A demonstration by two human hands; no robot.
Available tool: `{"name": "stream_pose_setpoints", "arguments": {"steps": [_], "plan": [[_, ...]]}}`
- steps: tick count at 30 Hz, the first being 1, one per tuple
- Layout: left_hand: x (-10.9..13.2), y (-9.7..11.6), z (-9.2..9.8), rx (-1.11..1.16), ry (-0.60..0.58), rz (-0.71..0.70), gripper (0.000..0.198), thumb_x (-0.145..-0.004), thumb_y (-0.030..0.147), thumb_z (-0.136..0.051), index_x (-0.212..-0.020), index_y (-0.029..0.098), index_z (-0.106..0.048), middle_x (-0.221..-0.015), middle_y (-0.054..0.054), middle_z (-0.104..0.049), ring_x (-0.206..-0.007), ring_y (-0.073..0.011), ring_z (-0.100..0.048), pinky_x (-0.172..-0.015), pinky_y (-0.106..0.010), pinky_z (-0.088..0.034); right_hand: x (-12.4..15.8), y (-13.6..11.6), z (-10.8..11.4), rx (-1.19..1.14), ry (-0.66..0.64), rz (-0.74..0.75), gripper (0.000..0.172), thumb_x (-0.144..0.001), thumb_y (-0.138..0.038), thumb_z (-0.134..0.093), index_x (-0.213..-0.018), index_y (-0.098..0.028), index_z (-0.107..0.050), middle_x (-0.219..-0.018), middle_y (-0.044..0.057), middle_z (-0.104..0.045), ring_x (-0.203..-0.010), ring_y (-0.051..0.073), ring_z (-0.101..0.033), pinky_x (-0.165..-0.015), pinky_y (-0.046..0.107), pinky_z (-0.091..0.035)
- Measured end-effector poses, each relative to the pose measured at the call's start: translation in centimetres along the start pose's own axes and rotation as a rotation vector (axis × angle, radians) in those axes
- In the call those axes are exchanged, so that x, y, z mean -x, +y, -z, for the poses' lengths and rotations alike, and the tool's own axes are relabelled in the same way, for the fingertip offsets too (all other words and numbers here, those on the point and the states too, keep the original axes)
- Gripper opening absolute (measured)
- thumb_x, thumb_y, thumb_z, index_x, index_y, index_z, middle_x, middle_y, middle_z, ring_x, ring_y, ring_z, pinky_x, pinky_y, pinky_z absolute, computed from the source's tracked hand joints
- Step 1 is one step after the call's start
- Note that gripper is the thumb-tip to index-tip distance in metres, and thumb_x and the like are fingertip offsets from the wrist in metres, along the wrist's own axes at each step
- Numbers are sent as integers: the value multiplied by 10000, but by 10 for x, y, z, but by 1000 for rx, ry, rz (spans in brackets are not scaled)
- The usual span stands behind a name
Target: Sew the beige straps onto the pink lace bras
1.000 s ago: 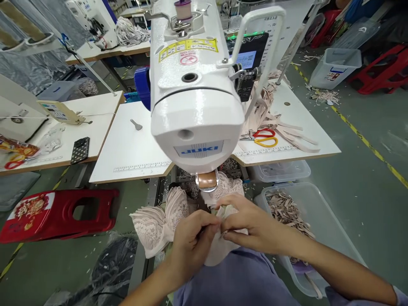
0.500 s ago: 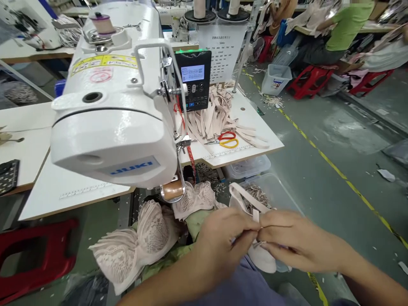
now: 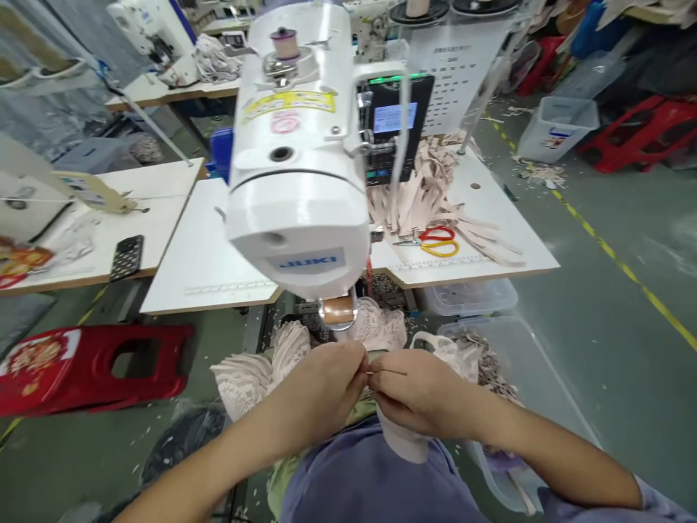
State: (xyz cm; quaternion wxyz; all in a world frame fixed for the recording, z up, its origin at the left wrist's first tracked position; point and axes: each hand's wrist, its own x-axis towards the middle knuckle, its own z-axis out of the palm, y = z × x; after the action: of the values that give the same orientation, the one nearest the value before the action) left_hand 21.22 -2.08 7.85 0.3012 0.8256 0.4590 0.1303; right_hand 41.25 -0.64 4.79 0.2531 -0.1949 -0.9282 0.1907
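Observation:
My left hand and my right hand meet fingertip to fingertip above my lap, both closed in a pinch on a beige bra. A pale cup of this bra hangs below my right hand, and a strap loop shows behind it. The exact bit between the fingertips is hidden. Left of my hands lies a stack of lace bras. Just beyond my fingers, another lace bra rests under the front of the white sewing machine.
Red and yellow thread snips and a heap of beige straps lie on the machine table. A clear plastic bin with scraps stands at right. A red stool and a phone are at left.
The view has swung left, so the machine sits further right. My hands have moved in toward my body with the bra, and the upright strap end between them no longer shows.

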Motion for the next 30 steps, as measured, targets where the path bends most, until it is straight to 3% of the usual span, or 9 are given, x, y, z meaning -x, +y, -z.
{"name": "stream_pose_setpoints", "arguments": {"steps": [3,6,8,10,13,18,21,25,30], "plan": [[14,-14,-11,231,103,160,115,-887,132,-470,-816,215,-504,-848,-18,-596,-756,-167,-563,-667,-274,-465,-13,6,-24,-244,77,-61,234,-925,-149,-438,-723,-200,-546,-663,21,-582,-638,142,-536,-568,255,-411],[19,-18,-28,630,370,206,61,-901,170,-490,-879,208,-533,-939,-45,-641,-818,-163,-620,-701,-266,-518,-23,6,-34,-416,222,-137,140,-915,-166,-498,-815,-197,-591,-703,17,-622,-670,130,-580,-616,227,-462],[20,-17,-35,745,531,183,80,-929,206,-497,-920,195,-576,-950,-60,-677,-842,-167,-654,-724,-267,-540,-27,3,-36,-437,280,-144,110,-915,-167,-520,-867,-203,-613,-744,19,-655,-698,126,-603,-647,219,-482],[22,-17,-37,659,607,153,112,-937,200,-521,-936,191,-633,-913,-52,-704,-836,-160,-672,-725,-250,-540,-29,1,-35,-409,281,-144,126,-919,-159,-516,-857,-207,-615,-761,20,-674,-707,123,-614,-654,214,-486],[24,-22,-34,375,622,86,141,-931,147,-538,-911,197,-669,-821,-27,-714,-752,-137,-672,-655,-213,-518,-30,-2,-35,-371,232,-175,155,-919,-157,-502,-820,-208,-610,-739,12,-677,-671,117,-609,-623,211,-474],[26,-33,-38,48,715,-31,172,-947,144,-490,-816,189,-592,-687,-10,-648,-606,-123,-610,-560,-206,-475,-31,-7,-36,-414,179,-262,150,-896,-153,-512,-816,-204,-627,-713,-2,-679,-626,107,-602,-589,204,-463],[26,-38,-44,8,711,-28,180,-950,143,-473,-820,197,-585,-677,-10,-649,-602,-135,-618,-561,-222,-489,-32,-7,-38,-444,152,-306,150,-880,-147,-520,-858,-205,-657,-760,10,-711,-675,120,-638,-626,215,-484],[24,-39,-46,85,688,-34,152,-961,148,-491,-946,203,-631,-850,-51,-740,-786,-160,-707,-712,-258,-562,-31,-2,-44,-481,175,-384,144,-879,-175,-532,-831,-211,-663,-790,24,-726,-735,143,-663,-675,240,-501],[22,-34,-39,24,733,-20,165,-956,133,-486,-910,186,-636,-762,-37,-721,-681,-137,-684,-621,-214,-541,-29,8,-35,-427,171,-482,173,-939,-260,-514,-928,-219,-681,-828,23,-735,-734,147,-660,-671,246,-472]]}}
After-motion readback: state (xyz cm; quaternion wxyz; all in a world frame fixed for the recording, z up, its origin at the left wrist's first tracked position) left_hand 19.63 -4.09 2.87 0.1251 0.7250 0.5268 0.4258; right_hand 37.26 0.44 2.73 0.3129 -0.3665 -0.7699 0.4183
